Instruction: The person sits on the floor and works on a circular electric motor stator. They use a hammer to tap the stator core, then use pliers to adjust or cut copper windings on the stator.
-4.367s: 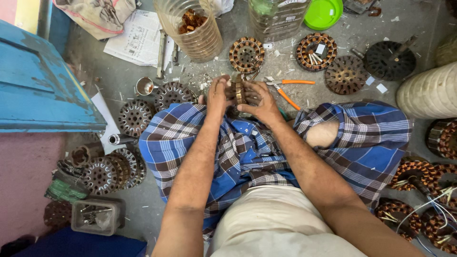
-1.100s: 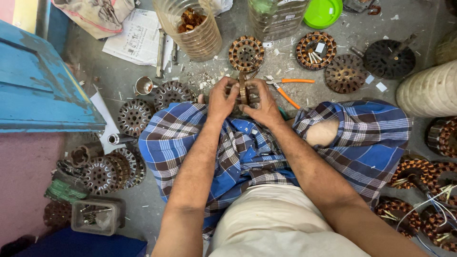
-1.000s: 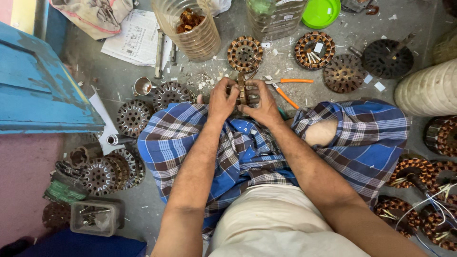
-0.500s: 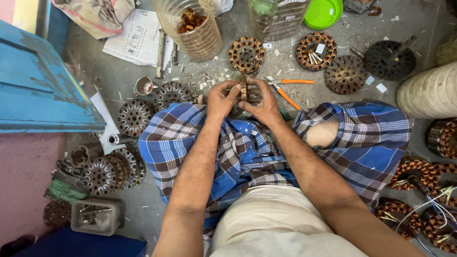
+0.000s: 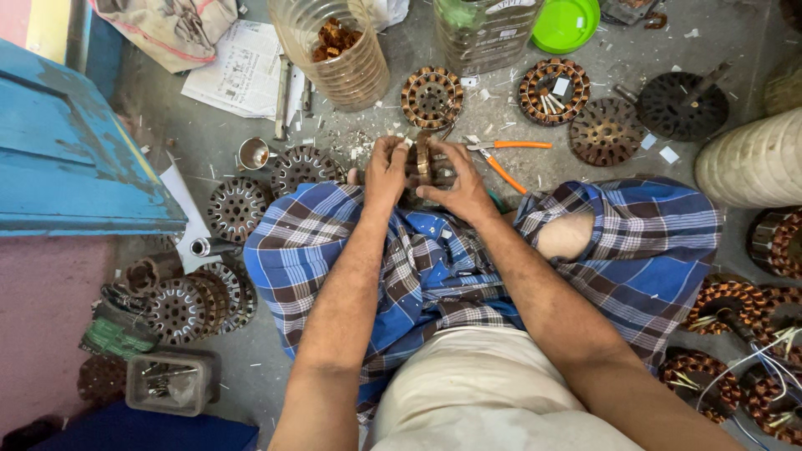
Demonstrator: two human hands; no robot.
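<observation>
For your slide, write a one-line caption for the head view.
Both hands, left hand and right hand, grip a stator core among scattered cores.

Looks like a small motor-repair workshop, floor-level setup. The bare concrete floor (image 5: 209,142) is littered with round slotted stator cores (image 5: 238,207), some wound with copper wire (image 5: 725,302), plus orange-handled pliers (image 5: 501,159), a plastic jar of copper scrap (image 5: 334,50) and a little tray of bits (image 5: 167,382). Wire clippings everywhere.
</observation>
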